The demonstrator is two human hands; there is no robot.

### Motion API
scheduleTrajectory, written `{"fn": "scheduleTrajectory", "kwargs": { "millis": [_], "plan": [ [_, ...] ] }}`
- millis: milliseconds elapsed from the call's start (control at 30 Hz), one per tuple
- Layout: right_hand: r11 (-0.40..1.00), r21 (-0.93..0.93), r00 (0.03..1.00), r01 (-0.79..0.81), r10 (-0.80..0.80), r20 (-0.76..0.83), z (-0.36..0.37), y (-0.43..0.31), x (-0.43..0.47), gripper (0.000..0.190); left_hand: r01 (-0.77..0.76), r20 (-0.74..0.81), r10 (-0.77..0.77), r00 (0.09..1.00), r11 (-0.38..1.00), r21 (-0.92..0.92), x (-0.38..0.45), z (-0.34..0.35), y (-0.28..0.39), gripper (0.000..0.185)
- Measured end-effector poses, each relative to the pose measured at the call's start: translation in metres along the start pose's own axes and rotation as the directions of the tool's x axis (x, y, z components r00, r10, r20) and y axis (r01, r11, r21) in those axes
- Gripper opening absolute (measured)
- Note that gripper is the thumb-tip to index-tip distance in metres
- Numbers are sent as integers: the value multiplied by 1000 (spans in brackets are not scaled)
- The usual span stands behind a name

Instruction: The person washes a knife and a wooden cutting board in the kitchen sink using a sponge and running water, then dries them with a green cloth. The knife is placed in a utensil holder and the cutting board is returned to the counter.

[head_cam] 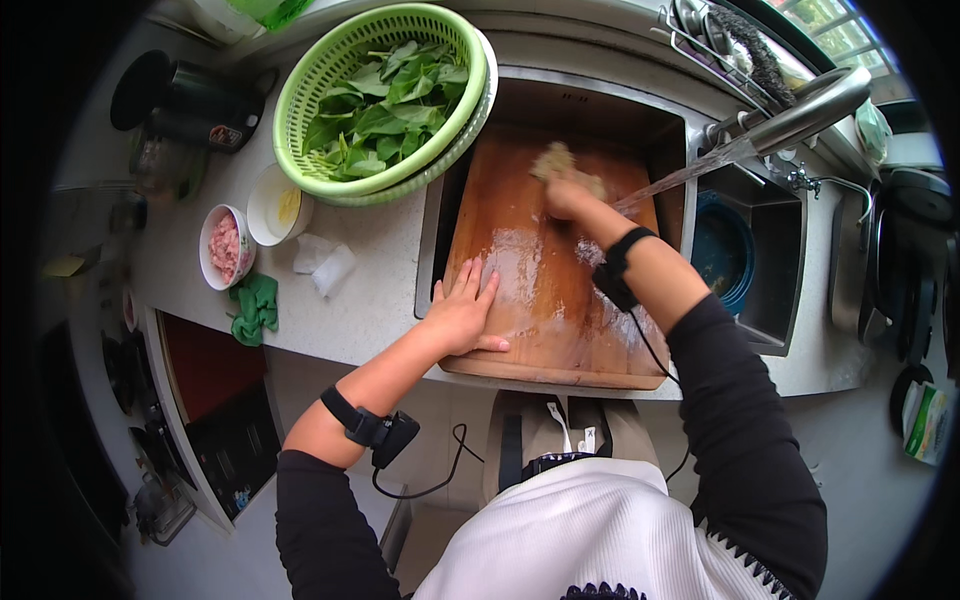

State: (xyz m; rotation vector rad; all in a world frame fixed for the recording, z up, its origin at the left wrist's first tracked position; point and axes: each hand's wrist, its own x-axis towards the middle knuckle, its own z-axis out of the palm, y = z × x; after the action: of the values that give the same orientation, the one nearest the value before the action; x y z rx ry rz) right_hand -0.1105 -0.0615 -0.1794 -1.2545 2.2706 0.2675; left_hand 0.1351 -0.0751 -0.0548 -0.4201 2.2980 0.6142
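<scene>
A wet wooden cutting board (499, 202) slopes from inside the steel sink up over the counter's front edge. My left hand (459, 311) lies flat on its near left part, fingers spread. Farther up the board, my right hand (571, 193) presses a blurred, yellowish scrubbing pad or cloth (553, 159) against the wood. Water streams from the faucet (814, 109) on the right and falls beside that hand. Shiny wet patches cover the board's middle and near right.
Left of the sink (681, 135) stands a green colander (296, 127) of leafy greens. Nearby are a bowl of minced meat (225, 247), a white bowl (264, 210), crumpled tissue (324, 262) and a green cloth (256, 307). A blue basin (721, 247) sits in the smaller right sink.
</scene>
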Motion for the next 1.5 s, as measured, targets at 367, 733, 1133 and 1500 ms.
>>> {"fn": "scheduleTrajectory", "kwargs": {
  "millis": [367, 733, 1133, 1500],
  "plan": [
    [839, 171, 794, 516, -544, 271, -23, 30, -165, 79, 142, -185, -157, 970, 985, -95, -10, 22, -3, 116],
    [867, 13, 867, 499, -499, 16, -6, 4, -147, 73, 140, -171, -133, 976, 990, 28, -9, 17, 0, 113],
    [971, -116, 975, 207, -215, -56, -27, 41, -195, 32, 188, -112, -174, 978, 973, 136, -7, 8, 8, 113],
    [993, 9, 980, -119, 116, 159, 9, 94, -118, 43, 66, -127, -44, 991, 982, 178, -9, 9, 6, 90]
  ]
}}
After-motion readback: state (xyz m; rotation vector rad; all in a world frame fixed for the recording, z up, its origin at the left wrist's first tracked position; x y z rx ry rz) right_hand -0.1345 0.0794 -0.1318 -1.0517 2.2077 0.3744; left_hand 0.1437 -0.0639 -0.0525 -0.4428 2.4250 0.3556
